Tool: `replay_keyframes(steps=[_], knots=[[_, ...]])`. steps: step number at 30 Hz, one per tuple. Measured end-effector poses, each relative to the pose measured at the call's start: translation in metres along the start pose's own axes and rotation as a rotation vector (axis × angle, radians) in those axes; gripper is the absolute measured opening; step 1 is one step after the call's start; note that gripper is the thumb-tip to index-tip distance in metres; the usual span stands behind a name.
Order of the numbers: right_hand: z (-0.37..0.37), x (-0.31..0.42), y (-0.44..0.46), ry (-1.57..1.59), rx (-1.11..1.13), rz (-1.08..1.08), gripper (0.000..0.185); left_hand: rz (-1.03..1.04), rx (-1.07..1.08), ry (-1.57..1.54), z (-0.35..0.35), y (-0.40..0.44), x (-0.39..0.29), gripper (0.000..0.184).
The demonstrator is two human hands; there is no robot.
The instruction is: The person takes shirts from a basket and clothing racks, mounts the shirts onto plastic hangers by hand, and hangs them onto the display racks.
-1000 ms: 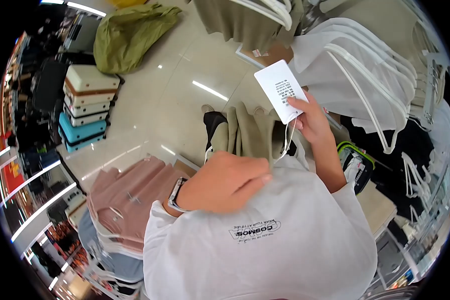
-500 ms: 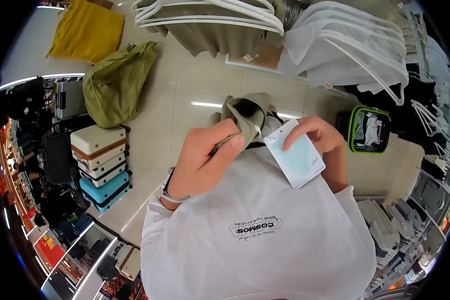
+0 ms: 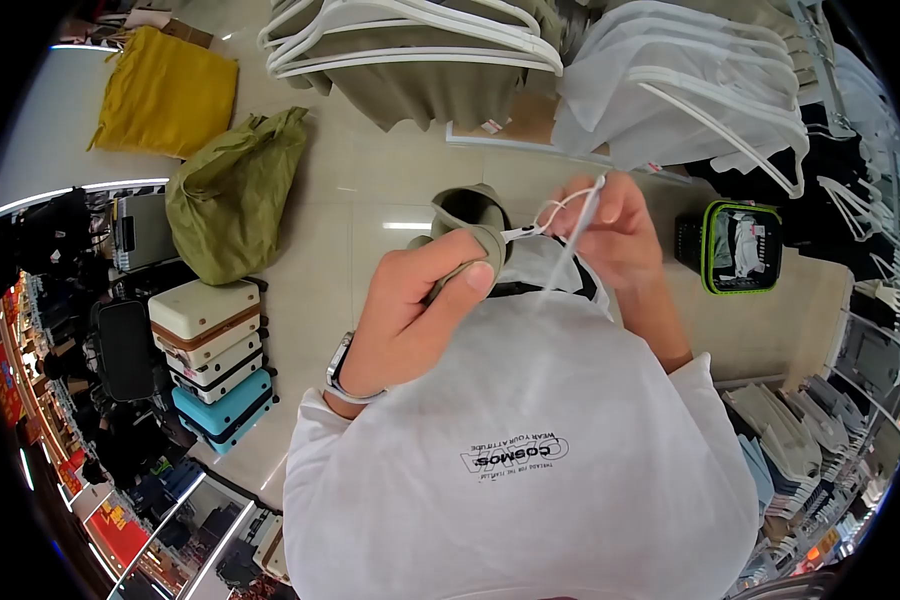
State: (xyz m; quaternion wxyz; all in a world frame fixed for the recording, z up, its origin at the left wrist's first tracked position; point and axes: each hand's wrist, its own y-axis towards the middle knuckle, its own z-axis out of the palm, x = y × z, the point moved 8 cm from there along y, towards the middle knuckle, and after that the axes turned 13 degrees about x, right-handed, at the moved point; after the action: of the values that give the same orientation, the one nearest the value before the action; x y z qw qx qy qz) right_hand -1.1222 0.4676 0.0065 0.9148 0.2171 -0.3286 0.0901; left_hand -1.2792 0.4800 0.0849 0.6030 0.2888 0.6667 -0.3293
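Observation:
My left hand [image 3: 415,310], with a watch [image 3: 340,365] at the wrist, is closed on the edge of a khaki garment [image 3: 475,210]. The fabric curls into a dark opening beyond my fingers. A white string [image 3: 520,233] runs from the garment towards my right hand [image 3: 615,225], looping near its fingertips. My right fingers pinch a paper hang tag [image 3: 576,232] near its top end. The tag is turned nearly edge-on and blurred, so its print cannot be read.
Khaki garments on white hangers [image 3: 410,50] hang ahead, with sheer white garments [image 3: 660,90] to their right. A green-rimmed basket [image 3: 710,250] stands on the floor at right. Suitcases [image 3: 220,400] and an olive cloth bundle [image 3: 235,195] are at left, near a yellow cloth [image 3: 165,90].
My right hand has risen and turned the hang tag from face-up to nearly edge-on, drawing the string out. My left hand keeps hold of the garment almost in place.

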Motion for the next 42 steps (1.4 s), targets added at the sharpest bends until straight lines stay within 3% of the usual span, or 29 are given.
replay_keyframes(steps=[5, 7, 8, 10, 13, 14, 15, 17, 19, 21, 23, 25, 27, 31, 33, 34, 35, 37, 39, 41, 42], knots=[[0.013, -0.013, 0.030, -0.032, 0.129, -0.186, 0.023, -0.007, 0.017, -0.015, 0.005, -0.009, 0.001, 0.022], [0.013, -0.020, 0.033, -0.131, 0.153, -0.104, 0.027, 0.093, -0.195, -0.053, -0.006, -0.019, -0.006, 0.021], [0.013, -0.033, 0.032, -0.178, 0.206, -0.002, 0.025, 0.091, -0.198, -0.051, -0.003, -0.020, -0.006, 0.021], [0.017, -0.045, 0.032, -0.224, 0.265, 0.101, 0.024, 0.170, -0.378, -0.243, -0.011, -0.026, -0.006, 0.018], [0.038, -0.056, 0.027, -1.081, 0.486, 0.246, 0.022, 0.117, -0.268, -0.147, -0.014, -0.028, -0.005, 0.016], [0.031, -0.060, 0.023, -0.996, 0.391, 0.395, 0.024, 0.117, -0.272, -0.147, -0.016, -0.029, -0.006, 0.016], [0.029, -0.060, 0.022, -0.996, 0.394, 0.394, 0.024, 0.120, -0.238, -0.099, -0.015, -0.028, -0.009, 0.016], [0.029, -0.037, 0.024, -0.677, 0.324, 0.082, 0.023, 0.127, -0.207, -0.051, -0.020, -0.031, -0.012, 0.016], [0.027, -0.018, 0.022, -0.661, 0.329, 0.046, 0.024, -0.046, -0.132, -0.044, -0.021, -0.038, 0.000, 0.027], [0.025, 0.004, 0.025, -0.520, 0.285, -0.013, 0.027, -0.030, -0.146, -0.031, -0.023, -0.038, -0.002, 0.026], [0.009, 0.008, 0.018, -0.518, 0.204, 0.004, 0.028, -0.014, -0.161, -0.019, -0.022, -0.035, -0.004, 0.026], [-0.001, 0.011, 0.020, -0.519, 0.128, 0.017, 0.028, 0.186, -0.157, -0.033, -0.017, -0.029, -0.019, 0.015], [0.005, 0.006, 0.025, -0.483, 0.236, 0.054, 0.026, 0.143, -0.097, -0.034, -0.018, -0.029, -0.017, 0.014], [0.003, -0.018, 0.032, -0.501, 0.210, 0.108, 0.026, 0.111, -0.036, -0.021, -0.017, -0.035, -0.013, 0.015], [-0.024, -0.025, 0.041, -0.504, -0.089, 0.092, 0.036, 0.098, 0.005, -0.005, -0.018, -0.039, -0.013, 0.016], [-0.025, -0.038, 0.042, -0.539, -0.095, 0.329, 0.037, 0.073, 0.051, 0.007, -0.017, -0.041, -0.011, 0.016], [-0.017, -0.041, 0.046, -0.542, -0.082, 0.332, 0.037, 0.079, 0.039, 0.010, -0.019, -0.043, -0.011, 0.016], [0.001, -0.074, 0.045, -0.909, 0.171, 0.727, 0.034, 0.086, 0.111, 0.013, -0.017, -0.043, -0.009, 0.018], [0.000, -0.090, 0.049, -0.998, 0.240, 0.780, 0.035, 0.051, 0.085, -0.009, -0.025, -0.050, -0.003, 0.017], [-0.016, -0.091, 0.060, -1.309, 0.195, 0.626, 0.033, 0.014, 0.057, -0.029, -0.038, -0.059, 0.006, 0.016], [-0.031, -0.082, 0.059, -1.370, 0.061, 0.517, 0.032, 0.024, -0.061, 0.049, -0.055, -0.066, 0.011, 0.016]])
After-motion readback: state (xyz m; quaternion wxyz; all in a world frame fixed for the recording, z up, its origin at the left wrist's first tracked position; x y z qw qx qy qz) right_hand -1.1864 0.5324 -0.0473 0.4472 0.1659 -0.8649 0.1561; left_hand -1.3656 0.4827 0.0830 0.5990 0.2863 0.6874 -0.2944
